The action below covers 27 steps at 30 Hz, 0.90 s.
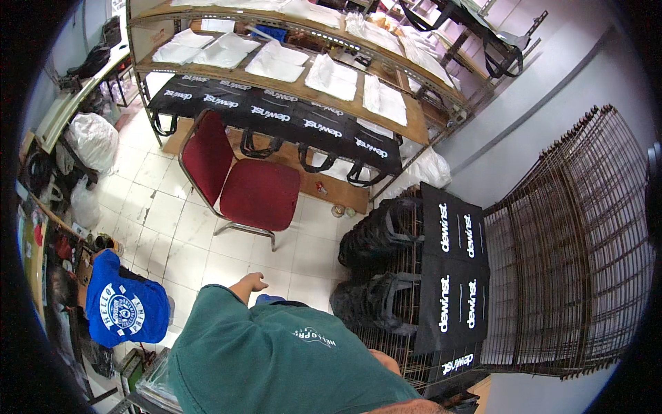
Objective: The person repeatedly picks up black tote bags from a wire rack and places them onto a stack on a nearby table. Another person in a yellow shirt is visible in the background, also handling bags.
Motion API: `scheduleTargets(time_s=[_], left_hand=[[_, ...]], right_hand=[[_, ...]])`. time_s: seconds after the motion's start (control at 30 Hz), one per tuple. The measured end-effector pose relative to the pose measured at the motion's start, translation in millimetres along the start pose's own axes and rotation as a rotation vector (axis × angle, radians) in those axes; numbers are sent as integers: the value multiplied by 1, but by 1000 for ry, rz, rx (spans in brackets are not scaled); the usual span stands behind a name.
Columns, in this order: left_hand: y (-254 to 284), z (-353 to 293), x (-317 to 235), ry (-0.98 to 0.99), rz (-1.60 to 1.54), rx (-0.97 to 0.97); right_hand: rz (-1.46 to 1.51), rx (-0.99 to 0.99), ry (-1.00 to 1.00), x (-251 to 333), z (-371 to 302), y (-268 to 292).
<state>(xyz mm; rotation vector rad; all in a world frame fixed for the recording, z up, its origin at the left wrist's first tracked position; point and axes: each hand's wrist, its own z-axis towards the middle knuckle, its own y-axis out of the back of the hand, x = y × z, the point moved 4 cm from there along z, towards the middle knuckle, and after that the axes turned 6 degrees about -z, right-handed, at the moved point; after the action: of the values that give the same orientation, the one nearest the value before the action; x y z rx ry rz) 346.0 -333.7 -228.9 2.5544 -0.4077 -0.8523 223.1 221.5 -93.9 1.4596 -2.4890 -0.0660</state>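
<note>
My left hand (pixel 255 282) hangs in front of my green shirt (pixel 276 359), above the tiled floor. Its fingers look curled together, and I see nothing in them. To the right of my shirt a small patch of bare skin (pixel 385 360) shows beside the rack; the fingers of my right hand do not show. Nearest on that side are black printed bags (pixel 452 276), laid flat on a wire rack with their grey-black handles (pixel 389 290) hanging toward me. Ahead stands a red chair (pixel 261 194) with a metal frame.
Shelves behind the chair carry white folded pieces (pixel 277 62) and a row of black bags (pixel 276 117). Upright wire racks (pixel 572 255) lean at the right by the wall. A person in a blue shirt (pixel 127 307) is at the left, near a cluttered bench. White plastic sacks (pixel 93 141) stand farther back.
</note>
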Motion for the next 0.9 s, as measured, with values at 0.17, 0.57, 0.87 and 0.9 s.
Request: scheduleTargets(time_s=[0.17, 0.57, 0.87, 0.9], left_hand=[[24, 4, 0, 18, 41, -40], [5, 7, 19, 29, 22, -21], [-5, 13, 10, -13, 67, 16], [2, 16, 16, -7, 65, -10]], right_hand=[[165, 94, 130, -49, 61, 0], [292, 85, 131, -87, 84, -19], [323, 116, 140, -78, 48, -27], [236, 70, 94, -68, 46, -28]])
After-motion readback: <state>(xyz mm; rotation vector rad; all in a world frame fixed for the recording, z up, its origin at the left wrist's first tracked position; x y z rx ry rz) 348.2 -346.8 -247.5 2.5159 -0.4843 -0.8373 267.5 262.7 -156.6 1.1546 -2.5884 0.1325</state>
